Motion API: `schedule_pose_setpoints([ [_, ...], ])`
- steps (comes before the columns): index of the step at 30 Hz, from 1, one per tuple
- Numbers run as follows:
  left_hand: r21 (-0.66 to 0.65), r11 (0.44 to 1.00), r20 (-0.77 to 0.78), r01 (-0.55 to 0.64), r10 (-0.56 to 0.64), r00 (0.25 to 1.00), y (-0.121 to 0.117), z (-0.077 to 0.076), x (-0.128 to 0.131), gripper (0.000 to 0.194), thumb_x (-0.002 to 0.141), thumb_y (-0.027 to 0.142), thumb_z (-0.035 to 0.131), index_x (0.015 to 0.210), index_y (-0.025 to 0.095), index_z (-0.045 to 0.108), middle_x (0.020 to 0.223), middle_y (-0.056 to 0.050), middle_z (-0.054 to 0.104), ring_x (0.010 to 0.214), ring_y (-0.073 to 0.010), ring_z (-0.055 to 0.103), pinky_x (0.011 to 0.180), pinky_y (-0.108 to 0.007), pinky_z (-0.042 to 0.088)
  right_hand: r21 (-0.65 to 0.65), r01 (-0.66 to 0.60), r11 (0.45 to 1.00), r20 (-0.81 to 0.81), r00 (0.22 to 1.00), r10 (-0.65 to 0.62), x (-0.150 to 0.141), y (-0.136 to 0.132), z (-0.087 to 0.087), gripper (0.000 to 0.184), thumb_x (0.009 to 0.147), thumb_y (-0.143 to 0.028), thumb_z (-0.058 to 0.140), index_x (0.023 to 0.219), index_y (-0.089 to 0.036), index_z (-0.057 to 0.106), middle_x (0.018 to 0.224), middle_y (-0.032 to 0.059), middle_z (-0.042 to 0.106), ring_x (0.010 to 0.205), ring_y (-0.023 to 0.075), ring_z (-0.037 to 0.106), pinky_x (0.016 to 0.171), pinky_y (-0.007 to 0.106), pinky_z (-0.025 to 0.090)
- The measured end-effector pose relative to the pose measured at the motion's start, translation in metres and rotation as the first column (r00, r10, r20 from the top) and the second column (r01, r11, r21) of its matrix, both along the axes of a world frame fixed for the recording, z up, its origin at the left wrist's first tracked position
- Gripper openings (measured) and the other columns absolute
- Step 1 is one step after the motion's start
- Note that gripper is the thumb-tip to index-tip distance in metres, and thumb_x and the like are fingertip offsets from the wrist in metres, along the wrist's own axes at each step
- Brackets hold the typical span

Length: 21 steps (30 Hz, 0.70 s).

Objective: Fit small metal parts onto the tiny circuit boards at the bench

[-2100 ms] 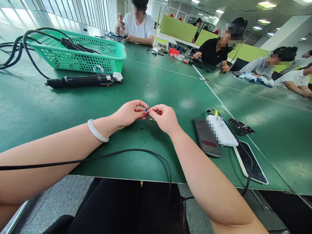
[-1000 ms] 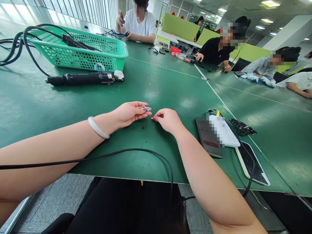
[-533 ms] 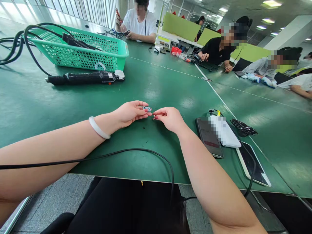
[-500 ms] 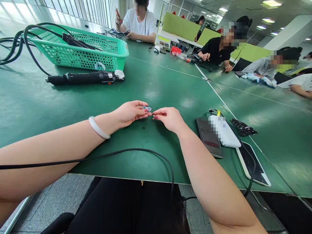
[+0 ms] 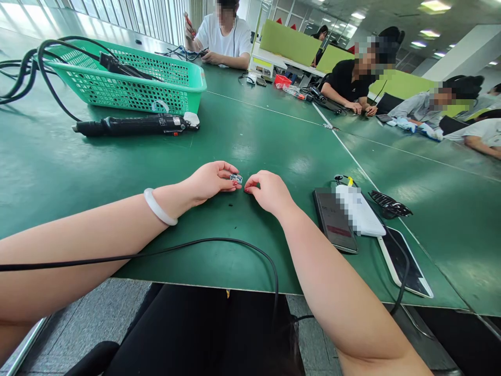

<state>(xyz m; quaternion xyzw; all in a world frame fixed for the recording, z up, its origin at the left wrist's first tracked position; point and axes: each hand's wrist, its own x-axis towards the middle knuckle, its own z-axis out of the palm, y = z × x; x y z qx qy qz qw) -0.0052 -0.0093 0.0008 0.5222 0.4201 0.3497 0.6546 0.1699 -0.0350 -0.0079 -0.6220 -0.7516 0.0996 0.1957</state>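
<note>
Left fingers (image 5: 227,184) hold one small part (image 5: 236,178).

Bare forearms reach in from the near left and near right, a pale bangle (image 5: 159,207) circling the left wrist. The left hand (image 5: 214,183) curls rightward, fingers pinched; the right hand (image 5: 270,192), thumb and fingers bent together, faces it, just apart.

board (image 5: 236,178) apparently turned, black-shirted person's hands (image 5: 355,107) closer
</note>
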Motion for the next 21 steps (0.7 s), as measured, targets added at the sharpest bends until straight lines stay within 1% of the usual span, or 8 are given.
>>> schedule_pose_setpoints([
  [3, 0.016, 1.000, -0.019, 0.016, -0.016, 1.000, 0.000, -0.001, 0.000, 0.019, 0.076, -0.001, 0.062, 0.092, 0.010, 0.057, 0.076, -0.004, 0.067, 0.075, -0.0126, 0.067, 0.085, -0.034, 0.052, 0.027, -0.037, 0.999, 0.058, 0.998, 0.035, -0.003, 0.003, -0.003, 0.016, 0.081, -0.017, 0.054, 0.074, -0.021, 0.067, 0.084, 0.0026, 0.060, 0.074, 0.0142, 0.053, 0.062, 0.028, 0.036],
  [7, -0.004, 1.000, -0.020, 0.008, -0.008, 1.000, 0.000, 0.000, 0.000, 0.017, 0.078, 0.002, 0.061, 0.094, 0.009, 0.060, 0.074, -0.005, 0.068, 0.074, -0.0121, 0.067, 0.085, -0.033, 0.052, 0.054, -0.086, 0.995, 0.130, 0.988, 0.079, -0.002, 0.006, -0.007, 0.019, 0.083, -0.013, 0.048, 0.076, -0.020, 0.065, 0.087, 0.0042, 0.060, 0.075, 0.0153, 0.053, 0.061, 0.028, 0.035],
  [10, -0.021, 1.000, -0.024, -0.001, 0.001, 1.000, 0.000, 0.002, -0.001, 0.016, 0.080, 0.004, 0.060, 0.095, 0.009, 0.062, 0.074, -0.006, 0.069, 0.075, -0.0122, 0.067, 0.085, -0.031, 0.052, 0.066, -0.102, 0.993, 0.141, 0.986, 0.091, 0.000, 0.006, -0.008, 0.019, 0.082, -0.011, 0.047, 0.076, -0.019, 0.062, 0.087, 0.0045, 0.059, 0.074, 0.0155, 0.052, 0.061, 0.029, 0.035],
  [12, -0.031, 1.000, -0.017, 0.002, -0.003, 1.000, 0.000, 0.003, -0.002, 0.016, 0.080, 0.005, 0.060, 0.096, 0.009, 0.064, 0.076, -0.006, 0.070, 0.076, -0.0124, 0.067, 0.084, -0.030, 0.052, 0.097, -0.116, 0.989, 0.068, 0.992, 0.109, 0.002, 0.006, -0.007, 0.019, 0.083, -0.010, 0.046, 0.074, -0.019, 0.061, 0.086, 0.0039, 0.059, 0.074, 0.0149, 0.052, 0.063, 0.028, 0.037],
  [14, -0.038, 0.999, 0.003, 0.021, -0.021, 1.000, 0.000, 0.004, -0.003, 0.017, 0.081, 0.006, 0.061, 0.097, 0.009, 0.064, 0.079, -0.007, 0.071, 0.078, -0.0125, 0.068, 0.085, -0.030, 0.052, 0.174, -0.134, 0.976, -0.084, 0.985, 0.150, 0.002, 0.004, -0.003, 0.018, 0.083, -0.011, 0.046, 0.073, -0.019, 0.059, 0.085, 0.0028, 0.058, 0.076, 0.0140, 0.053, 0.066, 0.028, 0.039],
  [17, -0.059, 0.995, 0.039, 0.079, -0.077, 0.996, 0.000, 0.005, -0.003, 0.017, 0.081, 0.009, 0.062, 0.097, 0.010, 0.066, 0.084, -0.007, 0.071, 0.079, -0.0121, 0.067, 0.087, -0.030, 0.051, 0.316, -0.158, 0.936, -0.289, 0.923, 0.254, 0.000, -0.001, 0.003, 0.017, 0.084, -0.011, 0.047, 0.074, -0.020, 0.058, 0.085, 0.0018, 0.058, 0.078, 0.0132, 0.053, 0.069, 0.027, 0.041],
  [19, -0.080, 0.989, 0.066, 0.121, -0.116, 0.991, -0.001, 0.005, -0.003, 0.013, 0.080, 0.010, 0.063, 0.091, 0.011, 0.068, 0.084, -0.006, 0.070, 0.078, -0.0113, 0.066, 0.087, -0.029, 0.051, 0.361, -0.187, 0.914, -0.340, 0.886, 0.316, -0.003, -0.004, 0.007, 0.017, 0.084, -0.011, 0.047, 0.075, -0.020, 0.059, 0.085, 0.0014, 0.058, 0.079, 0.0130, 0.054, 0.070, 0.027, 0.042],
  [21, -0.100, 0.982, 0.098, 0.159, -0.150, 0.984, -0.001, 0.006, -0.002, 0.007, 0.080, 0.010, 0.063, 0.085, 0.011, 0.068, 0.082, -0.005, 0.069, 0.076, -0.0105, 0.066, 0.085, -0.028, 0.052, 0.372, -0.216, 0.903, -0.352, 0.867, 0.352, -0.005, -0.005, 0.008, 0.018, 0.084, -0.012, 0.048, 0.075, -0.021, 0.059, 0.085, 0.0011, 0.057, 0.080, 0.0129, 0.054, 0.071, 0.028, 0.043],
])
